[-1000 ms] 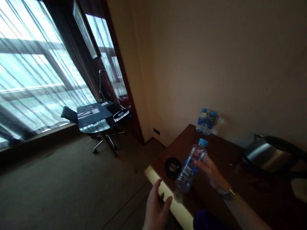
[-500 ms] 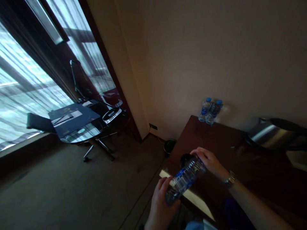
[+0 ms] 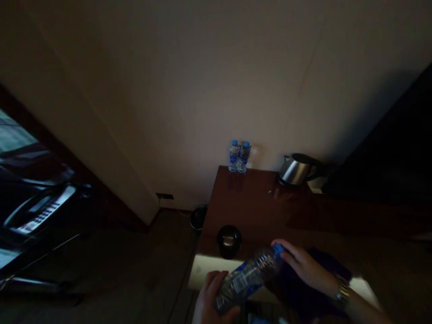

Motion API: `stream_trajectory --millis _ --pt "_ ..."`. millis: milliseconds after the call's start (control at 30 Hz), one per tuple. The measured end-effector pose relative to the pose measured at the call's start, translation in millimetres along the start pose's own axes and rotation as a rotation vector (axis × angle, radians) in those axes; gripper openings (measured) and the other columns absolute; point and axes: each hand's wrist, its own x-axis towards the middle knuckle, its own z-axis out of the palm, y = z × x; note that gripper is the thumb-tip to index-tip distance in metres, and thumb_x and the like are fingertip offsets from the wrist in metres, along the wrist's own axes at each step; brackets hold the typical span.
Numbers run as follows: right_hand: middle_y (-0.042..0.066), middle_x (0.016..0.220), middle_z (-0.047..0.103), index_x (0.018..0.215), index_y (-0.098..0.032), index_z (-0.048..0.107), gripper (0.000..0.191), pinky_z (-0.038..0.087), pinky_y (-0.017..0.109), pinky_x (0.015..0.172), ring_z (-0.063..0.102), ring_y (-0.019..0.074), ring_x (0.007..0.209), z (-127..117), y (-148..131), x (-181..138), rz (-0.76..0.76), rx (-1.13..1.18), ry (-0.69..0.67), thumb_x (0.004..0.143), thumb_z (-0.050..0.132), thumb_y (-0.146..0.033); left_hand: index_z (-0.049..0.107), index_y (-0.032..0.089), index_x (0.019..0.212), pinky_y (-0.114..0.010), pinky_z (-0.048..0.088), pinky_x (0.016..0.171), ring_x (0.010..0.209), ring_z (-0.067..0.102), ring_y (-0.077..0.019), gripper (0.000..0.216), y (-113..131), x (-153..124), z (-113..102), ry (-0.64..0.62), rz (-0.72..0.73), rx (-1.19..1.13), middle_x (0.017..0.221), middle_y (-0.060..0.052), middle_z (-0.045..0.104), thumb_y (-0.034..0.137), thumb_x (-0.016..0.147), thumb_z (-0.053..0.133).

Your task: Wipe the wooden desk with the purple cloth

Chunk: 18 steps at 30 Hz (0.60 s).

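Now the bottle (image 3: 248, 279) lies lower in the frame, with the window gone leftward. Left hand (image 3: 212, 301) grips its base; right hand (image 3: 302, 265) pinches its blue cap (image 3: 278, 250) above the counter (image 3: 256, 202).

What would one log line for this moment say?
left hand: grips water bottle base | right hand: on blue cap | bottle: tilted over dark table

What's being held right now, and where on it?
A water bottle, tilted: left hand around its base, right hand with fingers at the blue cap.
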Motion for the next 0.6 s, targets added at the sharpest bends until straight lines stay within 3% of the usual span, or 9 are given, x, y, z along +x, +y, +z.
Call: stream_trajectory --millis 100,200,300,367,433,500,533,600 --pt "0.001 0.068 0.067 0.118 -0.022 0.059 0.063 0.058 0.041 0.071 0.067 0.0214 0.057 -27.2 32.8 1.1 0.079 0.060 0.000 0.087 0.040 -0.073 0.066 0.017 0.121 -0.047 0.048 0.108 0.121 0.058 -0.0331 0.062 40.6 33.1 23.3 -0.067 -0.162 0.026 0.131 -0.017 0.058 0.021 0.060 0.080" --pt "0.000 0.066 0.066 0.114 -0.023 0.058 0.061 0.058 0.041 0.064 0.065 0.0213 0.056 -64.9 79.0 19.6 0.158 0.336 0.206 0.079 0.055 -0.072 0.057 0.018 0.132 -0.048 0.037 0.118 0.136 0.046 -0.0294 0.067 68.9 71.4 44.2 0.013 -0.143 0.022 0.144 -0.015 0.049 0.021 0.067 0.073" --pt "0.000 0.068 0.064 0.100 -0.025 0.059 0.055 0.061 0.042 0.066 0.062 0.0190 0.057 -105.5 120.8 55.4 0.213 0.596 0.446 0.068 0.071 -0.067 0.043 0.012 0.140 -0.052 0.033 0.119 0.138 0.041 -0.0277 0.064 60.1 98.5 44.3 0.292 -0.106 0.082 0.147 -0.019 0.044 0.038 0.083 0.057" --pt "0.000 0.070 0.063 0.095 -0.024 0.056 0.056 0.061 0.041 0.065 0.061 0.0174 0.059 -126.7 139.8 81.9 0.245 0.635 0.491 0.062 0.076 -0.065 0.045 0.002 0.134 -0.056 0.036 0.115 0.132 0.045 -0.0338 0.068 36.8 104.8 34.8 0.455 -0.193 0.177 0.140 -0.026 0.048 0.047 0.083 0.049" --pt "0.004 0.076 0.066 0.110 -0.021 0.053 0.070 0.059 0.041 0.060 0.064 0.0206 0.063 -140.1 151.9 100.6 0.310 0.548 0.459 0.061 0.073 -0.067 0.048 -0.003 0.128 -0.057 0.039 0.111 0.124 0.052 -0.0385 0.072 12.0 104.5 25.9 0.458 -0.330 0.271 0.131 -0.030 0.054 0.050 0.081 0.045" --pt "0.012 0.088 0.070 0.135 -0.016 0.041 0.091 0.059 0.046 0.060 0.069 0.0282 0.071 -143.7 160.5 101.9 0.324 0.327 0.432 0.065 0.063 -0.069 0.054 0.000 0.123 -0.055 0.044 0.106 0.117 0.059 -0.0379 0.065 -4.6 103.3 22.6 0.365 -0.443 0.320 0.122 -0.028 0.061 0.047 0.081 0.041" --pt "0.017 0.097 0.071 0.143 -0.013 0.034 0.096 0.060 0.051 0.066 0.070 0.0324 0.080 -140.9 164.9 94.5 0.263 0.162 0.438 0.068 0.059 -0.068 0.056 0.002 0.119 -0.052 0.045 0.104 0.114 0.061 -0.0363 0.059 -8.7 103.2 23.0 0.328 -0.475 0.326 0.118 -0.026 0.064 0.043 0.081 0.039" --pt "0.019 0.121 0.068 0.149 -0.020 0.034 0.089 0.057 0.057 0.084 0.069 0.0372 0.102 -124.0 176.1 64.7 -0.011 -0.231 0.451 0.074 0.057 -0.061 0.060 0.006 0.110 -0.048 0.047 0.102 0.110 0.063 -0.0332 0.050 -10.6 102.7 26.5 0.317 -0.493 0.321 0.112 -0.023 0.067 0.037 0.077 0.039"
